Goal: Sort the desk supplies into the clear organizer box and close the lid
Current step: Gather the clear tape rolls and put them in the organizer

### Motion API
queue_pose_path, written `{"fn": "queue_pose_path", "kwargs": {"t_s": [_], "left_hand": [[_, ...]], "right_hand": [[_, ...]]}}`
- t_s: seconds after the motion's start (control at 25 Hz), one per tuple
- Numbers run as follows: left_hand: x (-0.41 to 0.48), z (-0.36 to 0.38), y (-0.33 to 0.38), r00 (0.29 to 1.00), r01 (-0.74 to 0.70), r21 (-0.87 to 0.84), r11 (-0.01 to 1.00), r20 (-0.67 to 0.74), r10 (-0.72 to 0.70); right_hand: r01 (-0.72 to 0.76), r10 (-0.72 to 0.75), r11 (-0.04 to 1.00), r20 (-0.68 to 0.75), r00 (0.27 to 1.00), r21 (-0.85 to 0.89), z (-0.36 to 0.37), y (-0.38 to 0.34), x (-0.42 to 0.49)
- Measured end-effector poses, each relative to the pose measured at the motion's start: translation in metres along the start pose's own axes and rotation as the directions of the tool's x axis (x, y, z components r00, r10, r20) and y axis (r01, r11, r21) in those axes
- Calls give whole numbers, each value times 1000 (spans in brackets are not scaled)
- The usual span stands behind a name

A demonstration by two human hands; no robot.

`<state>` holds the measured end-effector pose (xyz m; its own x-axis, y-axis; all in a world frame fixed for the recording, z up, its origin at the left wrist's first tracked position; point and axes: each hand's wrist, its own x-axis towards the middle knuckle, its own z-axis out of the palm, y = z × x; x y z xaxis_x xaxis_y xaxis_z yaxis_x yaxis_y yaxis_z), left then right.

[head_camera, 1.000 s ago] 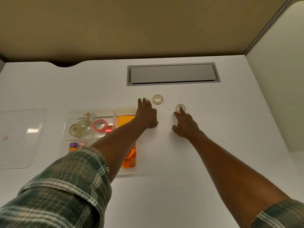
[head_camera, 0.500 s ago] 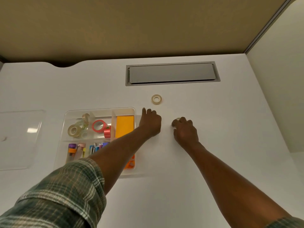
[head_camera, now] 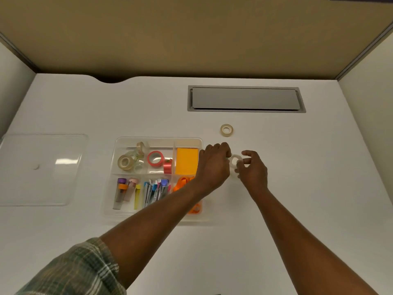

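Nearest the camera, two bare forearms reach out over the white tabletop (head_camera: 212, 252), the left one emerging from a plaid sleeve (head_camera: 70, 271). The left hand (head_camera: 213, 167) is curled with its fingertips pressed onto the near-left edge of a small whitish tape roll (head_camera: 234, 161); whether it holds anything else in the closed palm cannot be told. The right hand (head_camera: 253, 170) has its grip on the same roll from the other side, thumb and forefinger pinching the rim while the remaining fingers fan loosely outward. The roll sits between the two hands, just above the tabletop, its hole facing roughly up toward the camera.

What the next move turns on, in my judgement: the clear organizer box (head_camera: 110, 188) lies directly left of the roll, and the left hand is the nearer one (its wrist already crosses the box's right-hand compartments). The tape compartment (head_camera: 131, 150), holding several rolls including a red roll (head_camera: 155, 159), is at the box's far-left corner, so the carry would run leftward and slightly away.

Farther out, one more beige tape roll (head_camera: 227, 130) lies flat and alone beyond both hands, well short of the grey cable hatch (head_camera: 244, 99). The clear lid (head_camera: 40, 169) rests off to the far left, apart from the box.
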<state>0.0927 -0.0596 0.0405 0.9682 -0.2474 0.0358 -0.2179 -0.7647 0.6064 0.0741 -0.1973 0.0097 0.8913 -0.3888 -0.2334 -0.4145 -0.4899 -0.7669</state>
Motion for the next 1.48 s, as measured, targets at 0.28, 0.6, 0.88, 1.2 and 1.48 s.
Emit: {"fn": "queue_pose_path", "kwargs": {"t_s": [0.28, 0.6, 0.88, 1.2, 1.48], "left_hand": [[-53, -96, -91, 958, 138, -280, 950, -206, -200], [-90, -161, -202, 817, 390, -262, 882, -342, -463], [-66, -160, -225, 893, 324, -123, 938, -287, -346], [-64, -150, -238, 940, 275, 33, 961, -217, -261], [-95, -133, -245, 933, 320, 155, 935, -223, -283]], "right_hand": [[92, -98, 989, 45, 994, 118, 69, -93, -27], [335, -335, 941, 261, 905, 46, 176, -159, -77], [355, -289, 927, 375, 881, -119, 217, -156, -90], [442, -382, 884, 308, 871, -155, 198, -148, -70], [419, -421, 876, 45, 906, -237, 125, -112, 5]]}}
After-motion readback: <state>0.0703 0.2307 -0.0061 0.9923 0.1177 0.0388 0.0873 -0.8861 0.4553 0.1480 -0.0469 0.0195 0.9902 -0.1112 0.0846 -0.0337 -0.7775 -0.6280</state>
